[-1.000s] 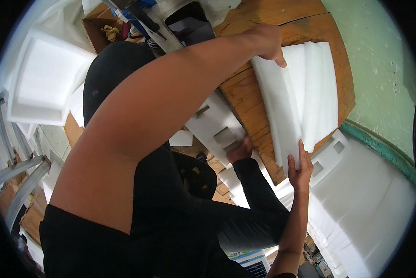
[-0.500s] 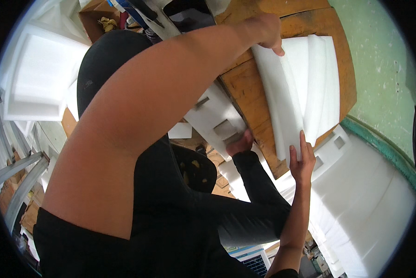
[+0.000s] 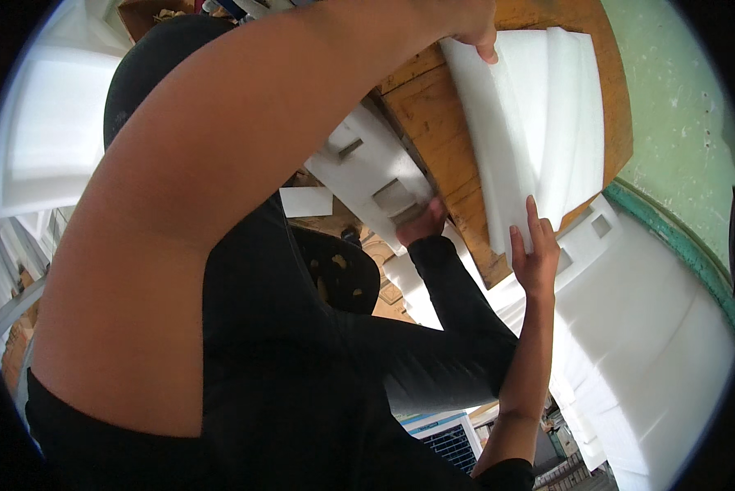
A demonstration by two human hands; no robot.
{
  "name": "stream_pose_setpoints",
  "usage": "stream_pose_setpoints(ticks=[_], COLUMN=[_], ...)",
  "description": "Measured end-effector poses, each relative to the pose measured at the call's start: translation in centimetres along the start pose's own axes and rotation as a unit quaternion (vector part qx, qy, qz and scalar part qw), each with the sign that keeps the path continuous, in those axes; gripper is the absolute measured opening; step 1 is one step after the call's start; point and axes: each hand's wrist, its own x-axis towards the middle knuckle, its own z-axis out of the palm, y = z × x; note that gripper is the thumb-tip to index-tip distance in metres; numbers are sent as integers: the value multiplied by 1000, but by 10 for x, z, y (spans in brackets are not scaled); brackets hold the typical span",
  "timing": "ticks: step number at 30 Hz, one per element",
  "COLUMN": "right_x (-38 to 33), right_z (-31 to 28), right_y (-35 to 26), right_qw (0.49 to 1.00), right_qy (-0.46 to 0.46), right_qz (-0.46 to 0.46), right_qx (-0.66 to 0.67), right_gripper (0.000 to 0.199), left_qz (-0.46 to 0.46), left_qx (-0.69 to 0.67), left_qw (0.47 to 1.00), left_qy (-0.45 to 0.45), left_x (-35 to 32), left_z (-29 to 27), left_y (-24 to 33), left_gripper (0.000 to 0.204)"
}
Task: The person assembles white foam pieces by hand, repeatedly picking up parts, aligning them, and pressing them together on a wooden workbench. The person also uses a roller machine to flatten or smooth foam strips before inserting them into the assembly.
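Observation:
A white foam sheet (image 3: 505, 135), folded over lengthwise into a loose roll on its left side, lies on a wooden tabletop (image 3: 433, 106). More layers of the foam (image 3: 576, 106) spread to the right of the fold. At the far end, my left hand (image 3: 475, 29) is curled at the foam's edge with a digit pressed on its top; the rest of its fingers are hidden. My right hand (image 3: 538, 258) rests against the near end of the fold, its index finger stretched along the foam and its thumb apart.
White moulded foam pieces with square cut-outs (image 3: 392, 196) lie beside and below the table. A green wall (image 3: 678, 106) stands to the right, above white sheeting (image 3: 638, 303). My bare foot (image 3: 423, 225) is near the table edge. A black stool seat (image 3: 163, 65) is at upper left.
The whole view has shifted, so the table and foam sit higher in the picture. Both hands keep their places at the two ends of the foam, which looks much the same.

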Motion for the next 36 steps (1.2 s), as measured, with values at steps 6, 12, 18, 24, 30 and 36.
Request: stream_pose_setpoints(ticks=[6,12,18,24,30,36], right_x=[5,5,4,1,5,2], right_z=[9,12,18,25,21,29], right_y=[1,6,8,9,5,14], right_qw=[1000,1000,999,1000,999,1000], right_qy=[9,-6,-1,-17,-32,-29], right_qz=[-23,-25,-37,10,13,8], right_qx=[6,8,-2,-4,12,-5], right_gripper=[68,69,70,67,70,72], left_qz=[32,30,41,28,-27,-48], left_qx=[11,59,39,-41,-103,-130], left_qw=[999,998,998,998,994,990], left_qy=[26,10,21,23,17,18], left_x=[-7,-2,1,-12,-20,-19], left_z=[1,-1,2,-6,-11,-13], left_y=[-9,-4,-5,-2,-1,1], left_gripper=[73,73,69,66,69,72])
